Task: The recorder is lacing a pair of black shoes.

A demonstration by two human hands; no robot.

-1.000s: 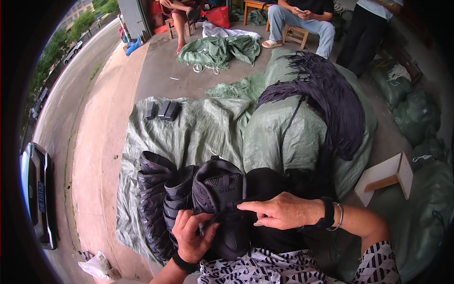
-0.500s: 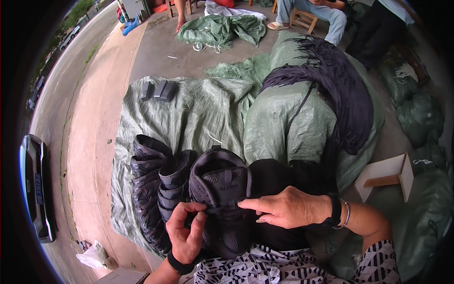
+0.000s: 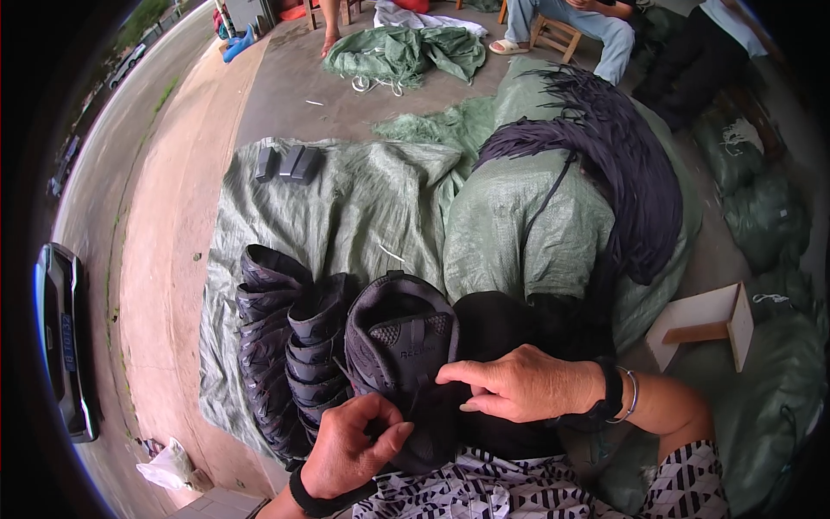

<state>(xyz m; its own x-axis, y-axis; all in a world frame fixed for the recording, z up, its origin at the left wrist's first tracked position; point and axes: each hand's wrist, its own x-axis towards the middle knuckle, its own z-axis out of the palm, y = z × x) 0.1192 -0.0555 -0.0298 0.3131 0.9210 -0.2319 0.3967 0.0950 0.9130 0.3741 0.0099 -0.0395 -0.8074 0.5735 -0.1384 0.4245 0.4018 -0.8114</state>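
Observation:
A dark grey sneaker [image 3: 406,337] rests on my lap, its opening and tongue facing up and its heel pointing away from me. At its lower left is my left hand [image 3: 359,441], thumb and index finger brought together in a pinch; what they hold is too thin and dark to make out. My right hand [image 3: 527,385] grips the sneaker's right side, the index fingertip at the edge by the tongue and the thumb lower on the flank. The lacing area between my hands is dark and partly covered by my left fingers.
Left of the sneaker stand two nested rows of dark shoe uppers [image 3: 268,346] on a green woven sheet [image 3: 346,208]. Dark laces [image 3: 640,190] drape over a stuffed green sack [image 3: 527,216]. Grey blocks [image 3: 298,164] lie on the sheet's far end. A wooden frame [image 3: 705,329] sits right; people sit beyond.
My left hand has moved down and slightly right, from the sneaker's left edge toward its lower part, still pinching. My right hand has stayed nearly in place.

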